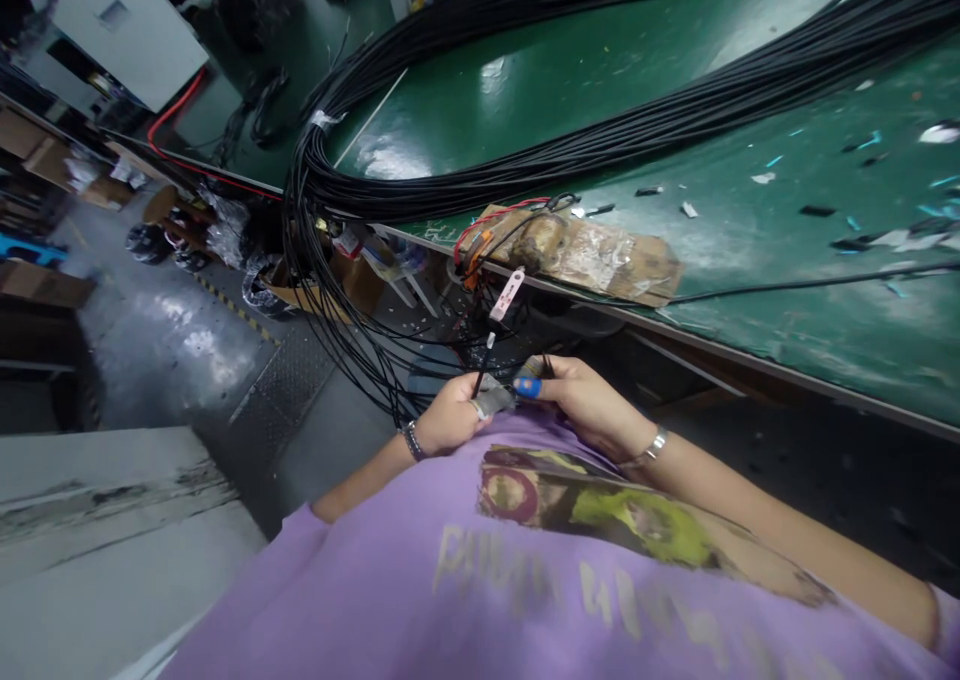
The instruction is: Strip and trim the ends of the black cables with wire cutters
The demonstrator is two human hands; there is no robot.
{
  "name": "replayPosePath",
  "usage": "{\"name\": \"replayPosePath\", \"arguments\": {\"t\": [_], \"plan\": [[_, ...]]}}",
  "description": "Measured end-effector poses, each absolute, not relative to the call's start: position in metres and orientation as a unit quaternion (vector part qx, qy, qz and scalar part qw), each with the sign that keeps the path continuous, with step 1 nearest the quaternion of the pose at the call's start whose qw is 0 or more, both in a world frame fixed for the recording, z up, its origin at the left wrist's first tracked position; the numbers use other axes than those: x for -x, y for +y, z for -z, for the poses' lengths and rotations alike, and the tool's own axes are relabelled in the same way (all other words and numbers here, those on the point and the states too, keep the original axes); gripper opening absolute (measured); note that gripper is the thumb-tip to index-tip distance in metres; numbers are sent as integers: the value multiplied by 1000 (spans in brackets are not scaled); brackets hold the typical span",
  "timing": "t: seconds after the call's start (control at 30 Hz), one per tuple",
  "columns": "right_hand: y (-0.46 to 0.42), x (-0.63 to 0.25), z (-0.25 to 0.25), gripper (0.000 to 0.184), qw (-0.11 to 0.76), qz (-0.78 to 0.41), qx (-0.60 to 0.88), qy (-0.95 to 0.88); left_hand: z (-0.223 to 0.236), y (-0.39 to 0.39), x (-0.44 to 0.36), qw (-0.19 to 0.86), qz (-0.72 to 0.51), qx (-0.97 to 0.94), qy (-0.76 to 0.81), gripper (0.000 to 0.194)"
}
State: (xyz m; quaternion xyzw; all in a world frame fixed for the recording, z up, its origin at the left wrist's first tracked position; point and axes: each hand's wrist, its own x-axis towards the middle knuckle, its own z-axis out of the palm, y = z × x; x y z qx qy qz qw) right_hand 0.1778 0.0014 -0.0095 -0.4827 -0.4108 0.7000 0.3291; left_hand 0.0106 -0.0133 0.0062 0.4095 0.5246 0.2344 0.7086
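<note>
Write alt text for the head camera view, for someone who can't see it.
In front of a purple shirt, a left hand holds a thin black cable, with the right hand close beside it. Beyond, a thick bundle of black cables loops across a green workbench and droops over its edge.

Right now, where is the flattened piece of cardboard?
In the head view, the cardboard lies right of centre on the green table's near edge, below the black cable bundle.
</note>
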Motion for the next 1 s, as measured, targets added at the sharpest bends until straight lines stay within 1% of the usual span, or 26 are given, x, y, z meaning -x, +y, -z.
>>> {"name": "replayPosePath", "arguments": {"t": [0.03, 0.1, 0.2, 0.33, 0.43, 0.6, 0.67, 0.8, 0.93, 1.0], "plan": [[3, -180, 15, 30, 337, -726, 491, -342, -6, -14, -9, 729, -219, -386, 521, 37], [6, -186, 24, 34, 389, -724, 519, -233, -5, -15, -3, 766, -199, -336, 511, 33], [8, -196, 31, 37, 423, -703, 531, -213, -2, -18, 6, 794, -217, -274, 497, 26], [1, -190, 22, 45, 366, -731, 506, -274, -1, -19, 8, 797, -248, -233, 499, 27], [-4, -179, 14, 44, 339, -743, 471, -334, -2, -18, 4, 799, -246, -233, 498, 27], [-4, -172, 10, 44, 310, -769, 429, -357, -4, -19, 0, 785, -220, -269, 513, 30], [-2, -171, 9, 44, 303, -726, 450, -423, -4, -20, -1, 773, -204, -295, 523, 31], [2, -170, 6, 40, 287, -586, 492, -577, -2, -20, -2, 756, -189, -319, 540, 31], [1, -174, 5, 36, 301, -555, 493, -599, -1, -20, -1, 762, -211, -317, 523, 31], [-1, -176, 4, 31, 286, -531, 495, -626, 0, -20, -1, 756, -216, -325, 525, 31]]}}
